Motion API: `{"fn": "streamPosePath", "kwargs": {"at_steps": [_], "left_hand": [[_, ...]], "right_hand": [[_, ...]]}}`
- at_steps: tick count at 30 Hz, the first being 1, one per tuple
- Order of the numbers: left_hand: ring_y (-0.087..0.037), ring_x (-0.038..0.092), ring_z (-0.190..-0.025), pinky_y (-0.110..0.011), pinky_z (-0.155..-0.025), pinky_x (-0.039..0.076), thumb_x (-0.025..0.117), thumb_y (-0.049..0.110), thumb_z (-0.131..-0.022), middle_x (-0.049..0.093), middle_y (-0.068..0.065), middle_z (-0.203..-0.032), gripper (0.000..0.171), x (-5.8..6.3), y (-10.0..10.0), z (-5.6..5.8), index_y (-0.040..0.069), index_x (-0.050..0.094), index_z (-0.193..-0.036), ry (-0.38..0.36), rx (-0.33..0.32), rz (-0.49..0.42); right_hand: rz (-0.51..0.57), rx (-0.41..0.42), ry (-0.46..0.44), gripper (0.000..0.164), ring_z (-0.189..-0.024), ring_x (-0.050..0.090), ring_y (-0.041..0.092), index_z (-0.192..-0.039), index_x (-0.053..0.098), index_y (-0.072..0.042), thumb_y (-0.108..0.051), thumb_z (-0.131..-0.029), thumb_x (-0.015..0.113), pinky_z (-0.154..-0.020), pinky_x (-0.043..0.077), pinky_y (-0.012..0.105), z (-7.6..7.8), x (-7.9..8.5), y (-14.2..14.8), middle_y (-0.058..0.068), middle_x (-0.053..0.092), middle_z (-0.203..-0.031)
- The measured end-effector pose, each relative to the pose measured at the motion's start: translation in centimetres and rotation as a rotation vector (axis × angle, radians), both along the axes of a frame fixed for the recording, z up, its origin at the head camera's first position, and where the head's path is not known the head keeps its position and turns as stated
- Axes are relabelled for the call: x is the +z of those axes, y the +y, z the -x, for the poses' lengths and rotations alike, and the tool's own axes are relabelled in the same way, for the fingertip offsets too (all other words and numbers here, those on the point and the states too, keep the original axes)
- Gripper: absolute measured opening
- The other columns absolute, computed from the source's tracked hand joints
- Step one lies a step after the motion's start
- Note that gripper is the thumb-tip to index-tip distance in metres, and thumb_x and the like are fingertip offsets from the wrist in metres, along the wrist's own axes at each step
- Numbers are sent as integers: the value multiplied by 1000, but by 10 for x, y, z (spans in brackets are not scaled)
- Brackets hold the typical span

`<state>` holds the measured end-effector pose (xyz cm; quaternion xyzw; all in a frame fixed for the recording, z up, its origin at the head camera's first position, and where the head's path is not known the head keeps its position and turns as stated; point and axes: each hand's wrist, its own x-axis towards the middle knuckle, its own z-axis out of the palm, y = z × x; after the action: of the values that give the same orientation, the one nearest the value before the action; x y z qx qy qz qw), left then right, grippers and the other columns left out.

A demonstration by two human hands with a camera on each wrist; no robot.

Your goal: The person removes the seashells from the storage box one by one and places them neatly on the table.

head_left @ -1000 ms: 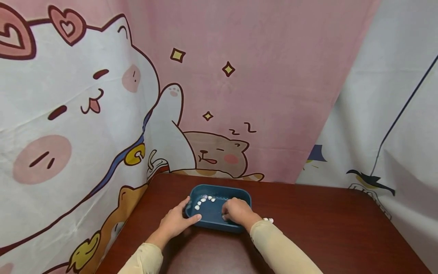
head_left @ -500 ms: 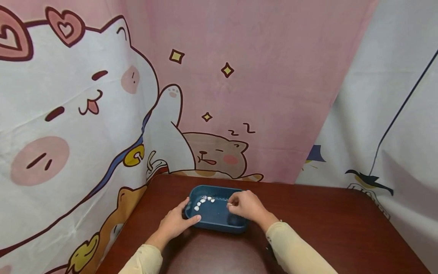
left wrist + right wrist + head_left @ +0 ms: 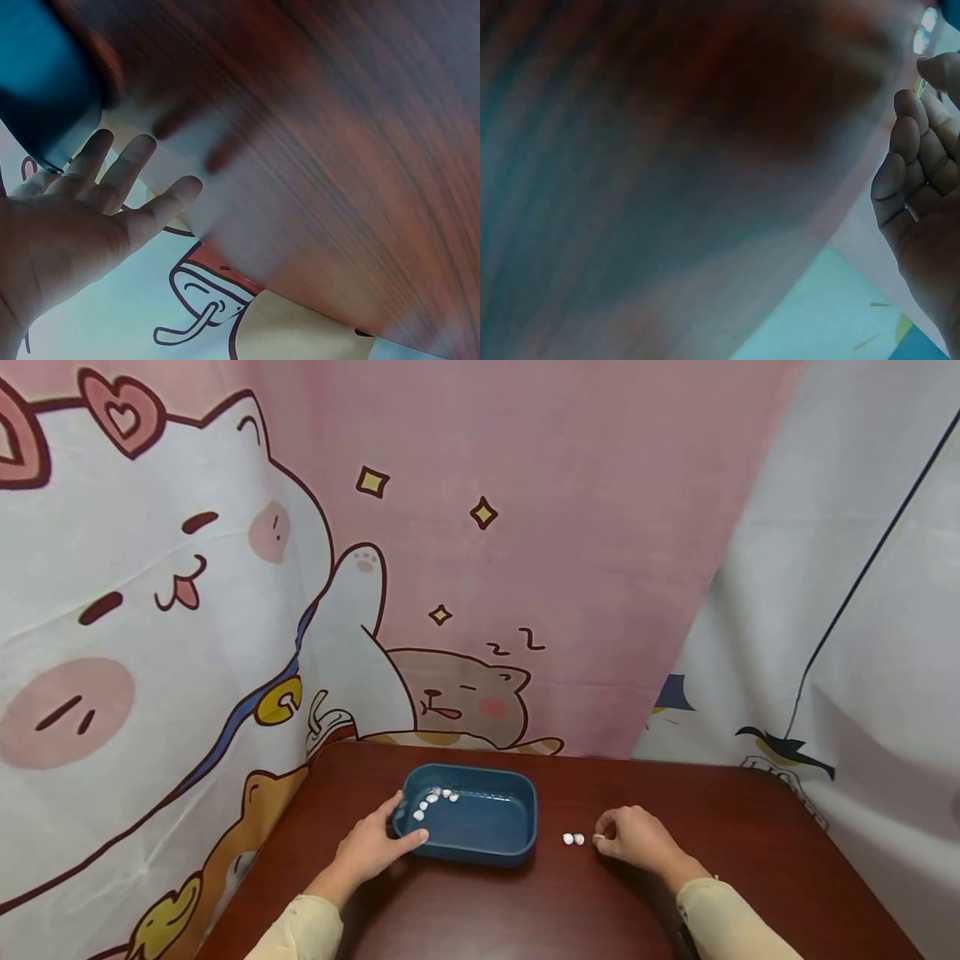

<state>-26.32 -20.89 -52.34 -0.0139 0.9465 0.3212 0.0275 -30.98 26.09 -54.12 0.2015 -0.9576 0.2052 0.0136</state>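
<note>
A blue rectangular tray (image 3: 472,857) stands on the brown table. Inside its left end, several small white pebbles (image 3: 432,798) lie in a curved line. At the tray's left front corner, my left hand (image 3: 371,847) rests against the rim with thumb and fingers spread; the left wrist view shows its fingers (image 3: 124,172) extended beside the blue wall. Two more white pebbles (image 3: 573,839) sit side by side on the table, right of the tray. Just right of them, my right hand (image 3: 637,839) pinches another white pebble (image 3: 598,837), mostly hidden by thumb and forefinger, close over the tabletop.
The brown table (image 3: 480,918) reaches a printed cloth backdrop (image 3: 600,568) behind and at both sides. Pale sleeves (image 3: 300,931) cover both forearms. In the right wrist view, the table surface (image 3: 667,150) fills most of the picture and is blurred.
My right hand has come up out of the tray and moved right to the table, beside the two pebbles that its arm had covered. The left hand stays at the tray's corner.
</note>
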Motion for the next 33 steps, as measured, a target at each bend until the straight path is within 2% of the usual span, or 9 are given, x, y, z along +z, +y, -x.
{"fn": "streamPosePath", "kwargs": {"at_steps": [6,12,28,33], "left_hand": [[-45,59,-141,-72,-104,50,79,65,-87,53,-20,-162,100,0,-1,0,17,40,-166,1,6,3],[-46,58,-141,-73,-104,49,79,66,-87,53,-21,-161,101,2,1,-1,16,40,-166,3,1,9],[-46,57,-142,-73,-106,49,79,65,-88,53,-21,-162,100,1,2,0,16,40,-166,1,4,0],[-46,56,-143,-72,-109,48,80,62,-88,52,-22,-162,100,0,1,-1,14,40,-166,9,-2,-24]], "right_hand": [[23,22,30,12,-65,56,-6,-82,75,-23,-22,-88,85,-60,49,24,4,-14,-1,-16,69,-74],[83,66,47,11,-64,55,-7,-83,77,-20,-22,-87,87,-59,47,22,5,-19,-2,-16,69,-72],[96,-14,-62,13,-67,55,-3,-93,78,-20,-30,-90,87,-62,47,23,4,-18,-2,-14,69,-78],[162,-99,-93,14,-79,63,3,-97,80,-19,-33,-96,80,-70,52,27,6,-18,2,-8,76,-89]]}}
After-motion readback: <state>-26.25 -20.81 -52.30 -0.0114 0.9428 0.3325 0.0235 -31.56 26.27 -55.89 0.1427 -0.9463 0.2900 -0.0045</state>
